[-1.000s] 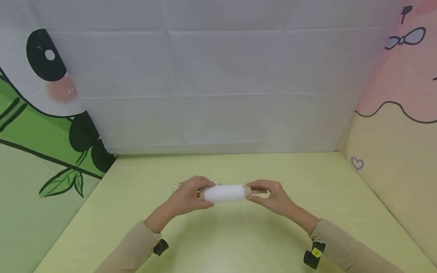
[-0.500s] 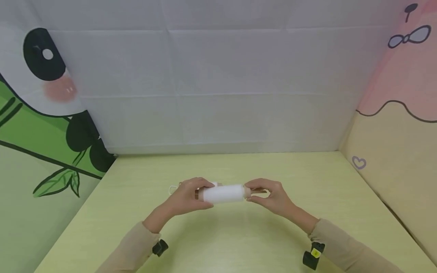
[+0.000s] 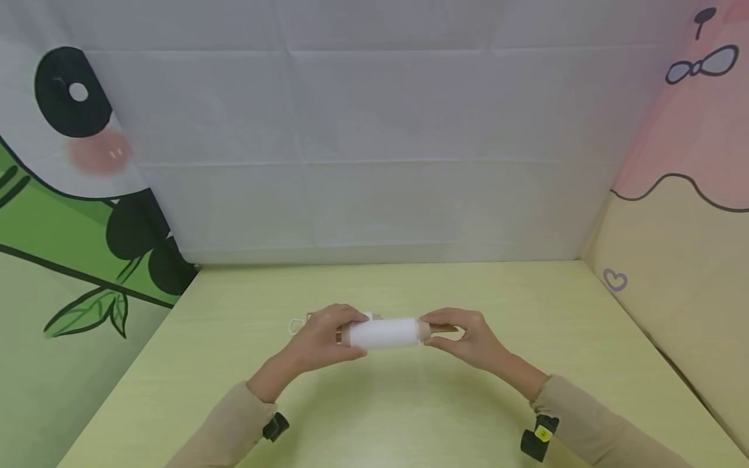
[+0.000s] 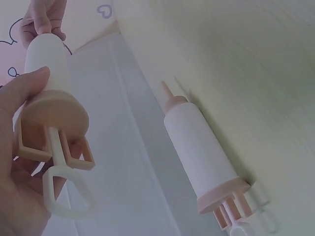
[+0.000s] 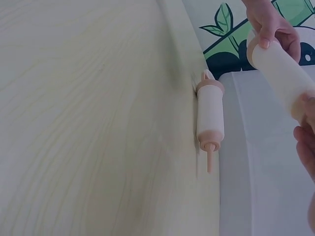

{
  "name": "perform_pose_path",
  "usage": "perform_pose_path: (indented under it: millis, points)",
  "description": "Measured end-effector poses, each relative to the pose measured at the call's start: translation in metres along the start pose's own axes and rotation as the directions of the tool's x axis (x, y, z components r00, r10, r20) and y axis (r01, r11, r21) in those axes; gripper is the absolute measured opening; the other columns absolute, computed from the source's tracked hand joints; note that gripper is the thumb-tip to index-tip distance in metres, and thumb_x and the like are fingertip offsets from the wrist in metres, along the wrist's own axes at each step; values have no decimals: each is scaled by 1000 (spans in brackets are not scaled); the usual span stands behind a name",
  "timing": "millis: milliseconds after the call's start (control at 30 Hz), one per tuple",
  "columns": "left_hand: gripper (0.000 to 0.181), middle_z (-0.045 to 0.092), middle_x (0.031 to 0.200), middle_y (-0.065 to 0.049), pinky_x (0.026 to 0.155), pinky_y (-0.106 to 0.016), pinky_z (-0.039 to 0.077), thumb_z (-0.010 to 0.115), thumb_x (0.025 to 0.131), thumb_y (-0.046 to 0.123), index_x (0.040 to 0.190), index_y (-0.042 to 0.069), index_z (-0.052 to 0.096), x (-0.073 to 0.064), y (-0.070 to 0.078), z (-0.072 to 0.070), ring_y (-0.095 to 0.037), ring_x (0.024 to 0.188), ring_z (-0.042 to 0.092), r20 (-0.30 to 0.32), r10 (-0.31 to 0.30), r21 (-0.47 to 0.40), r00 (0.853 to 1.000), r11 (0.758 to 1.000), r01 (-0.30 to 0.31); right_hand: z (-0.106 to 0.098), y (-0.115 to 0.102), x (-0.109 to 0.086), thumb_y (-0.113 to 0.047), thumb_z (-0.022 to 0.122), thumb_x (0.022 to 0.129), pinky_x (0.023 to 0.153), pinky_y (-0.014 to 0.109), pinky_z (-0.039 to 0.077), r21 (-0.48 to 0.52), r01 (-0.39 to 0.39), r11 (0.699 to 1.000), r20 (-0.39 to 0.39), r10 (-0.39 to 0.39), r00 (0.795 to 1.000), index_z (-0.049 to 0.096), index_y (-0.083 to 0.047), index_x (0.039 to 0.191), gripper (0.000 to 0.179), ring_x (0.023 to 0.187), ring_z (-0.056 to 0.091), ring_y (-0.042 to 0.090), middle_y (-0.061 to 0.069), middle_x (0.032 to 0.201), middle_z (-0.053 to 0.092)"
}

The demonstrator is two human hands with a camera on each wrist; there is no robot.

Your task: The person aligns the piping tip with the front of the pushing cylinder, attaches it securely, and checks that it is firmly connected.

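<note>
In the head view, a white icing syringe (image 3: 385,333) with beige end caps lies sideways between my two hands, raised off the table. My left hand (image 3: 322,339) grips the barrel at its plunger end, with the thumb along the side. Below that grip, the left wrist view shows the beige finger loops (image 4: 34,140) and the white ring handle (image 4: 69,196). At the other end, my right hand (image 3: 468,335) pinches the beige nozzle cap between thumb and fingers. The nozzle (image 3: 443,329) points toward the right palm.
A second, similar icing syringe (image 4: 199,147) lies on the table (image 3: 386,416) behind my hands, mostly hidden by them in the head view. Its nozzle (image 5: 209,160) points right. A white cloth wall (image 3: 380,149) stands at the back, with printed walls on both sides.
Both hands and the held syringe stay almost in place, the barrel's tilt varying only a little. The printed side walls have shifted slightly outward in view.
</note>
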State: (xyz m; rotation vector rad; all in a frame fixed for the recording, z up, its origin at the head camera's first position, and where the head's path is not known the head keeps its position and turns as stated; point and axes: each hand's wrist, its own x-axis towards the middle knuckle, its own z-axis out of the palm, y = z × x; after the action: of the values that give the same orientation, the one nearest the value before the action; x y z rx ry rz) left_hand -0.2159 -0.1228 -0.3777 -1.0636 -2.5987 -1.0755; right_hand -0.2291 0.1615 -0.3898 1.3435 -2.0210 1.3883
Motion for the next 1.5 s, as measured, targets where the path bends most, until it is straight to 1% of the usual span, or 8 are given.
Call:
perform_pose_path:
  millis: [133, 367, 600, 767, 933, 1033, 1267, 1500]
  points:
    - [39, 58, 104, -11, 63, -19, 52, 78, 69, 9, 105, 3, 62, 1, 4, 2, -22, 90, 55, -34, 8, -2, 999, 1000, -8, -3, -1, -1, 13, 71, 67, 63, 39, 54, -11, -71, 997, 16, 71, 997, 63, 12, 97, 31, 78, 66, 24, 22, 91, 66]
    - [39, 59, 103, -9, 62, -16, 51, 78, 69, 9, 104, 4, 63, 1, 10, 4, -20, 89, 55, -66, 36, 37, 997, 999, -34, -5, -4, -1, 7, 68, 74, 68, 38, 54, -24, -172, 985, 28, 172, 985, 63, 11, 101, 28, 83, 66, 18, 20, 96, 66]
    - [39, 58, 105, -10, 65, -18, 51, 77, 69, 7, 105, 4, 62, 1, 13, 4, -22, 92, 55, -51, -4, -22, 999, 1000, 3, -7, -12, 1, 6, 67, 77, 70, 38, 54, -39, -190, 981, 26, 191, 981, 58, 6, 110, 34, 89, 62, 23, 18, 101, 63]
    - [39, 57, 105, -10, 65, -18, 52, 77, 69, 7, 105, 5, 61, 1, 16, 3, -22, 92, 55, -35, -16, -32, 999, 999, 15, -8, -12, -1, 9, 69, 73, 67, 39, 54, -37, -94, 995, 25, 95, 995, 57, 5, 106, 36, 86, 60, 26, 17, 99, 61]
    - [39, 59, 105, -9, 65, -20, 52, 77, 70, 9, 106, 5, 61, 2, 19, -1, -22, 91, 55, -10, 4, -3, 1000, 1000, -4, -7, 3, -8, 11, 73, 67, 66, 34, 54, -23, 33, 999, 15, -33, 999, 61, 1, 100, 37, 85, 62, 24, 15, 96, 61]
    - [40, 61, 105, -8, 66, -23, 51, 77, 71, 12, 107, 6, 62, 4, 20, -4, -20, 89, 56, 8, 5, 30, 1000, 1000, -6, -6, 13, -12, 11, 73, 66, 69, 30, 54, -1, 72, 997, 4, -72, 997, 62, 0, 102, 39, 87, 63, 21, 15, 99, 62]
    - [40, 61, 107, -4, 67, -24, 50, 77, 71, 13, 108, 8, 62, 3, 23, -11, -16, 89, 56, 55, -80, 4, 995, 997, 80, -4, 19, -13, 9, 73, 67, 69, 28, 54, 8, 181, 983, -33, -180, 983, 63, 1, 103, 38, 89, 63, 19, 15, 101, 61]
    - [39, 61, 106, -5, 66, -24, 50, 77, 71, 11, 107, 8, 62, 2, 24, -13, -17, 90, 56, 52, -64, -19, 997, 998, 65, -4, 18, -11, 4, 74, 70, 70, 21, 52, -28, 234, 972, -52, -235, 971, 65, 0, 99, 31, 91, 62, 18, 15, 101, 62]
